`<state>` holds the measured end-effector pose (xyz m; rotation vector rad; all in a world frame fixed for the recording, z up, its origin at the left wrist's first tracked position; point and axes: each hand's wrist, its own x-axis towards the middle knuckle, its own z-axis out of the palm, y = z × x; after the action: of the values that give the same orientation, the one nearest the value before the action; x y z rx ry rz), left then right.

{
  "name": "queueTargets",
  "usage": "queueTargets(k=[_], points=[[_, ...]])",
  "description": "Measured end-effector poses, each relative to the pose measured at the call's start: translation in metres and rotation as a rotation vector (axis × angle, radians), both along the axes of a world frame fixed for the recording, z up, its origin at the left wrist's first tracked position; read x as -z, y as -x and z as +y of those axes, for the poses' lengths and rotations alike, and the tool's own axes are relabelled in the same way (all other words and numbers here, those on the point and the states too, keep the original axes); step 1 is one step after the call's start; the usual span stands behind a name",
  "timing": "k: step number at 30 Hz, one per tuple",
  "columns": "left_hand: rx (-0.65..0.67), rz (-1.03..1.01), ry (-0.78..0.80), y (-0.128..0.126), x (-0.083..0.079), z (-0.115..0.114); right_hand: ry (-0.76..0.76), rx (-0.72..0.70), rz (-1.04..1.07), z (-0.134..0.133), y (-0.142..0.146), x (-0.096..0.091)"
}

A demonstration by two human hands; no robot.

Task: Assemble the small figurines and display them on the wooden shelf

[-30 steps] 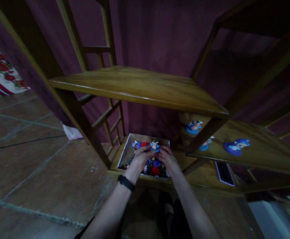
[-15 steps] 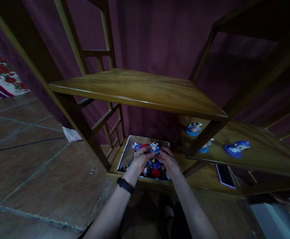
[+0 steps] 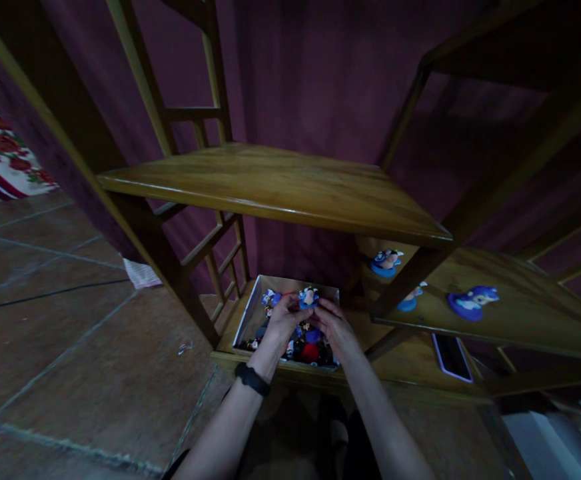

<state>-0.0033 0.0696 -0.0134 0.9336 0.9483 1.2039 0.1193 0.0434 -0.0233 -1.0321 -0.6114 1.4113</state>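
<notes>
Both my hands reach into a shallow box on the lowest wooden shelf; the box holds several small colourful figurines. My left hand, with a black band on its wrist, and my right hand meet over the box. Their fingertips pinch a small blue figurine between them, just above the pile. Red and blue pieces lie under my palms.
A wooden shelf unit surrounds the box, with a wide board above my hands. On the right shelf stand three blue figurines. A phone lies on the bottom board. Tiled floor spreads to the left.
The hands have stayed together over the box and have risen a little with the small blue figurine between the fingertips. The view has shifted slightly.
</notes>
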Motion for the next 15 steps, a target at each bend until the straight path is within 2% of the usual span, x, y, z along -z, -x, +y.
queueTargets(k=[7,11,15], points=[[0.018,-0.045,0.008,-0.0007,-0.0016,-0.0003,0.004,-0.002,0.004,0.0003,-0.0003,-0.0003],[-0.03,0.028,-0.041,-0.0017,0.0014,0.0005,0.005,-0.016,-0.011,-0.0005,0.0022,-0.0002],[-0.021,0.073,-0.061,-0.004,0.0074,0.0026,0.006,0.004,-0.027,-0.0002,0.0036,-0.0011]])
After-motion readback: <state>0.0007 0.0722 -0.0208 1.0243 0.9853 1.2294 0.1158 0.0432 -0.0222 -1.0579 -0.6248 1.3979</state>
